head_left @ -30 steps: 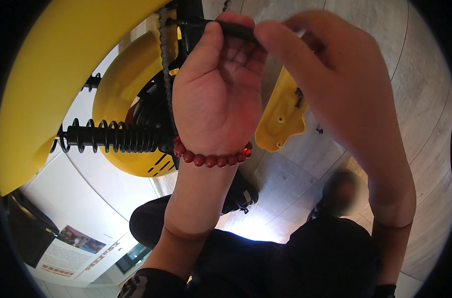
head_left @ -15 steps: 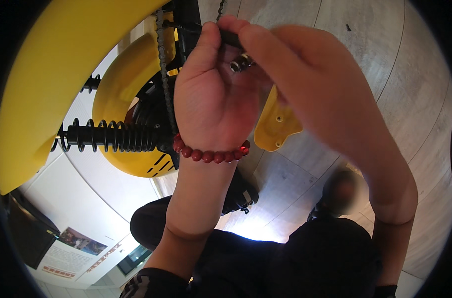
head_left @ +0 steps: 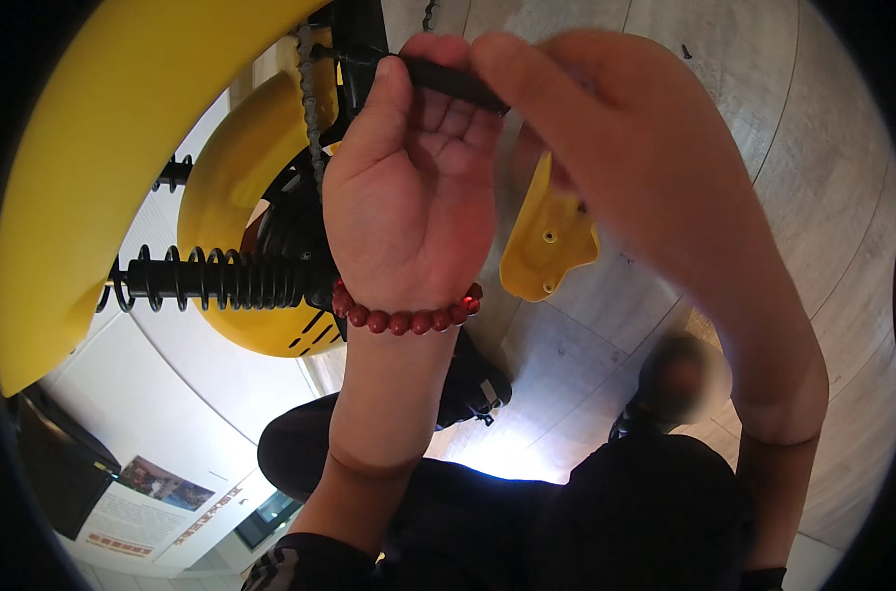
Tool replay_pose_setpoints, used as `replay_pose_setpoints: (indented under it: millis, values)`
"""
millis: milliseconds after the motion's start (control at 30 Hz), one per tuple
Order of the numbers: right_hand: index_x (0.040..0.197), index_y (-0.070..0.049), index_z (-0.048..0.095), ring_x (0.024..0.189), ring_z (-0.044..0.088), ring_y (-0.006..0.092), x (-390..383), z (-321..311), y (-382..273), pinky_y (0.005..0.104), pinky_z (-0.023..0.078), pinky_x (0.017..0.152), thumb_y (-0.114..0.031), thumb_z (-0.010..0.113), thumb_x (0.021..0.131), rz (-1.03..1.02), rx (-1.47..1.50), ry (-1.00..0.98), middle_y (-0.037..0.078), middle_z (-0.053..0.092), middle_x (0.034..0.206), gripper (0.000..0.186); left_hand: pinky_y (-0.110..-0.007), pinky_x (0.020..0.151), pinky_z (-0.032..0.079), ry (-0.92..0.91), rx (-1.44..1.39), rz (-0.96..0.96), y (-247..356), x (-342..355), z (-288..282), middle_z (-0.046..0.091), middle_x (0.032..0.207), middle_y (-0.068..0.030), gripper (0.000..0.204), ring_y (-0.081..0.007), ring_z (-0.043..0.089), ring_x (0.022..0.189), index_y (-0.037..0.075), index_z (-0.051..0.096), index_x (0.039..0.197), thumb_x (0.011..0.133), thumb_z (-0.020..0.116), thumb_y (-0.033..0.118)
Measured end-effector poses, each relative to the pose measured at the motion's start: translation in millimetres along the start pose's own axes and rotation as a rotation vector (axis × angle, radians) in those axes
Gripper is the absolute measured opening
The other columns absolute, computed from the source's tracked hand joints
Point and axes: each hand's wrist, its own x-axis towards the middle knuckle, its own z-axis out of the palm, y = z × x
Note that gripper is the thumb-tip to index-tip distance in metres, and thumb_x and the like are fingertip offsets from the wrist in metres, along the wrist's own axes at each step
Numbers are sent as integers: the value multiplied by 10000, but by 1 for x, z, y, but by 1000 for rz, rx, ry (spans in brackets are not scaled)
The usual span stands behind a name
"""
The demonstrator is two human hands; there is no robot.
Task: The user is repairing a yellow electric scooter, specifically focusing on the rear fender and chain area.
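Note:
My left hand [head_left: 408, 197] is palm up, a red bead bracelet [head_left: 398, 322] on its wrist. Its thumb and fingers are closed on a dark bar-shaped piece [head_left: 453, 84]. That piece slants across the fingertips beside the black frame [head_left: 359, 69] of a yellow-bodied machine; whether they join, I cannot tell. Over the bar's right end, my right hand [head_left: 625, 128] is curled and partly blurred. Its thumb lies by the bar, while the other fingers and anything inside them are mostly hidden. A drive chain [head_left: 310, 98] hangs left of my left hand.
A big yellow panel [head_left: 103, 167] fills the upper left. Below it stick out a black coil spring shock [head_left: 221, 278] and a yellow curved cover [head_left: 221, 187]. A loose yellow part [head_left: 546, 256] lies on the wood-look floor [head_left: 832, 197], with a small dark piece [head_left: 686, 51] farther off.
My left hand has shifted slightly left and its palm shows more openly. A shiny metal cylinder end seen by the palm before is out of sight; more of the dark bar shows.

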Motion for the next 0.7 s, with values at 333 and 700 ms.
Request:
replay_pose_setpoints:
  millis: [333,700]
  values:
    - [745,0,587,484,477,95,-3,8,4,254,347,455,-259,543,842,-385,-83,28,59,522,581,280,-411,857,435,-189,-200,-278,7,3,-14,608,896,-76,313,-248,555,968,63,541,1026,900,445,333]
    - [702,11,560,470,487,122,14,5,33,257,348,442,-274,569,823,-1085,-721,360,79,509,577,310,-321,808,437,-67,-98,-81,5,2,-6,617,873,-71,224,-178,573,828,52,582,912,899,480,251]
